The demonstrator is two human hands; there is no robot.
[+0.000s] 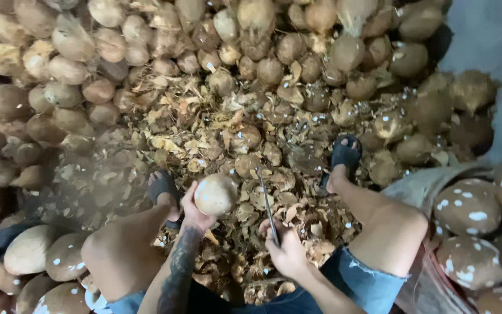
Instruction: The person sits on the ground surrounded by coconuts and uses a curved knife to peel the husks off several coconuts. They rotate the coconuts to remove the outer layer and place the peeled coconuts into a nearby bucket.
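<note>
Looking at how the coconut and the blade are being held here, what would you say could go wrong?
1. The left hand grips the coconut bare, close to the blade in the right hand; a glancing stroke might reach the fingers.
2. The bare knees and the open sandals flank the blade, so a slip could hit a leg or foot.
3. Loose husk scraps cover the floor and may shift underfoot.

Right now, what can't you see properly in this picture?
- Head view: the knife handle is hidden inside the right hand.
- The far side of the coconut is covered by the left hand.
- The floor is buried under husk scraps.
- The sack is cut off by the right edge.
- Far coconuts in the pile are blurred at the left.
</note>
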